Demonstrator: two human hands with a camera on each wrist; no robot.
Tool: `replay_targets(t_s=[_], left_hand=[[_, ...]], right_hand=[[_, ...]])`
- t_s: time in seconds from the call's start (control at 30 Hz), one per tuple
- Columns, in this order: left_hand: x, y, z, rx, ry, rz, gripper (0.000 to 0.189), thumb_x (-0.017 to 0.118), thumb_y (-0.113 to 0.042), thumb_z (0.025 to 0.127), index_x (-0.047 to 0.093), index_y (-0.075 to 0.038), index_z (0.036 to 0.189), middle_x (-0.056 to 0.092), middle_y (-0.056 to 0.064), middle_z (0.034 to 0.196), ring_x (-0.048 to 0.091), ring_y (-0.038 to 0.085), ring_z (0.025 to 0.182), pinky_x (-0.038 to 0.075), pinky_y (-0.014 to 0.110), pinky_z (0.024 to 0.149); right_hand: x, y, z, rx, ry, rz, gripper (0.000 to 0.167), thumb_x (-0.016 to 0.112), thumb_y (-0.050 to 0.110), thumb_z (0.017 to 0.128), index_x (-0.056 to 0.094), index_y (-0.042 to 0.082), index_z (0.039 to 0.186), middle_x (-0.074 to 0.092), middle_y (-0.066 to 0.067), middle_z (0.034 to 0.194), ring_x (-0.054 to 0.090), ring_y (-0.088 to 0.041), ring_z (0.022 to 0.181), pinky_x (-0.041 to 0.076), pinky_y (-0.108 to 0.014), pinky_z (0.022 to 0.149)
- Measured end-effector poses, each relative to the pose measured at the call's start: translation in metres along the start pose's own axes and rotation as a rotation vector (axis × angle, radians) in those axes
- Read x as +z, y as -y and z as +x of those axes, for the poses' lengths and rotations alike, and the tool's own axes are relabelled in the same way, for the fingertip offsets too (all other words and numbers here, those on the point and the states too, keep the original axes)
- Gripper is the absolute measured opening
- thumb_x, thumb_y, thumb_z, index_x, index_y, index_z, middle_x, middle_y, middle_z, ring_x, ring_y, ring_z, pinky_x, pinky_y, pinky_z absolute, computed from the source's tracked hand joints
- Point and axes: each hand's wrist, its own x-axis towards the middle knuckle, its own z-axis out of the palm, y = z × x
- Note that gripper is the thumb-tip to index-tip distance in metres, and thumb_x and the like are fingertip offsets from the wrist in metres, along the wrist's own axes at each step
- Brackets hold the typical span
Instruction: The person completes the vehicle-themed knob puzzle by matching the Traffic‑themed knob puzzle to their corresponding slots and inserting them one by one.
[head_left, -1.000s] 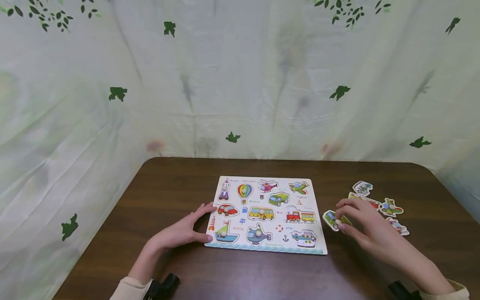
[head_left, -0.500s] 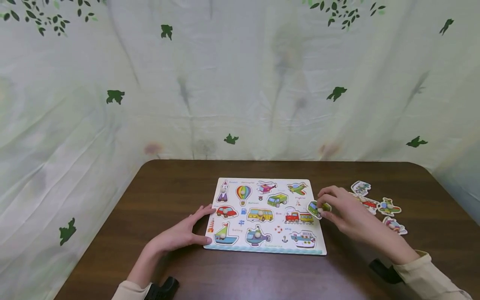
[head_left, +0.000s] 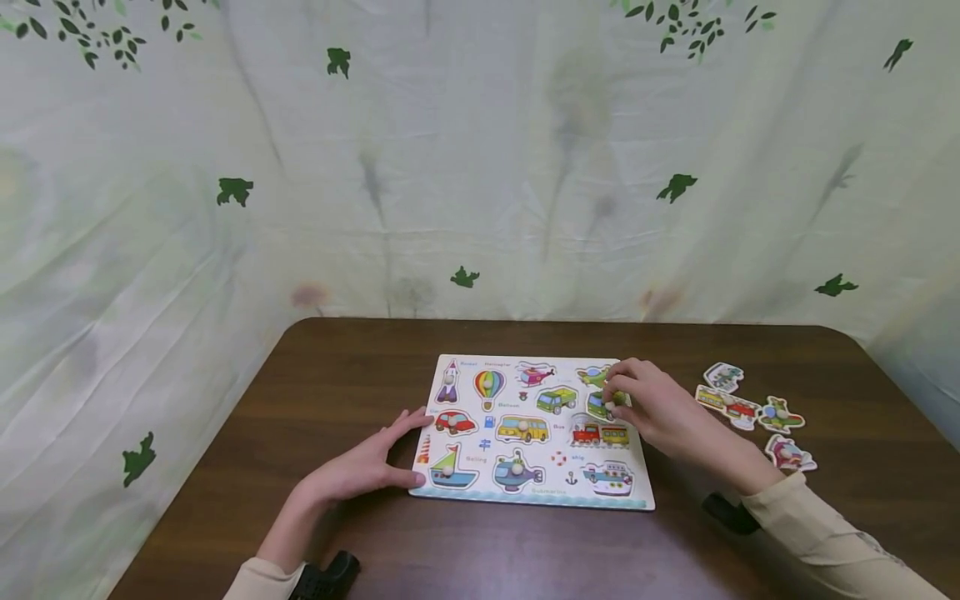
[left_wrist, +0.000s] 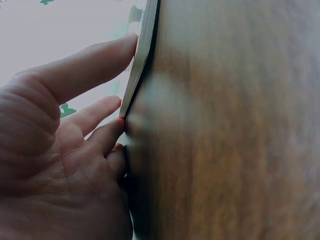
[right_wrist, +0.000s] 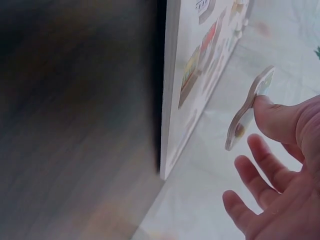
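A white wooden puzzle board [head_left: 536, 497] with pictures of vehicles lies in mid-table in the head view. My left hand [head_left: 360, 458] is spread at its left side, thumb and index fingertip at the edge. In the left wrist view the thumb [left_wrist: 95, 65] lies against the board's edge, other fingertips close by. With thumb and fingers my right hand [head_left: 663, 408] pinches a green truck puzzle piece [head_left: 597, 406] by its knob, over the board's upper right part. The right wrist view shows this piece [right_wrist: 250, 107] raised off the board, tilted. The fingers partly cover it and the printed green plane.
Right of the board lie several loose puzzle pieces: a train [head_left: 727, 406], a plane [head_left: 780, 414], a pink one [head_left: 790, 455] and a greyish one [head_left: 723, 377]. Balloon and submarine [head_left: 516, 473] spots show knobs. A patterned curtain [head_left: 480, 167] hangs behind the table.
My right hand has carried the green truck puzzle piece leftward from beside the loose pieces to over the board's upper right. The left hand has stayed at the board's left edge.
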Motion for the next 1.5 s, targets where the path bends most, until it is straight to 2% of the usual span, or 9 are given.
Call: replay_targets(t_s=[0.2,0.53,1.0,1.5], left_hand=[[0.001,0.001,0.002,-0.001,0.004,0.002,0.079,0.080,-0.027,0.082,0.039,-0.018,0.150,0.015,0.012,0.163,0.001,0.035,0.149,0.012,0.061,0.111],[0.001,-0.002,0.002,0.005,0.002,0.008,0.079,0.079,-0.027,0.082,0.039,-0.020,0.150,0.014,0.011,0.163,0.002,0.034,0.149,0.015,0.061,0.111],[0.001,-0.001,0.000,0.003,-0.001,-0.003,0.080,0.080,-0.027,0.082,0.039,-0.019,0.150,0.013,0.012,0.163,0.002,0.033,0.149,0.013,0.059,0.111],[0.001,-0.001,-0.001,-0.004,-0.006,0.000,0.080,0.079,-0.027,0.082,0.039,-0.020,0.150,0.011,0.013,0.163,0.003,0.033,0.149,0.015,0.059,0.111]], right_hand=[[0.009,0.000,0.013,0.047,0.047,0.071,0.020,0.077,0.003,0.084,0.066,0.018,0.092,0.057,-0.001,0.112,0.052,-0.022,0.107,0.046,-0.043,0.088],[0.021,-0.002,0.028,0.074,0.072,0.159,0.017,0.076,0.005,0.086,0.066,0.017,0.093,0.057,-0.002,0.113,0.050,-0.023,0.110,0.043,-0.044,0.091],[0.032,-0.002,0.050,0.076,0.108,0.136,0.015,0.077,0.008,0.085,0.069,0.020,0.090,0.059,-0.004,0.115,0.051,-0.028,0.109,0.041,-0.047,0.090],[0.039,-0.007,0.067,0.131,0.253,0.177,0.016,0.075,0.007,0.086,0.071,0.023,0.087,0.057,-0.005,0.118,0.046,-0.030,0.113,0.038,-0.048,0.091]])
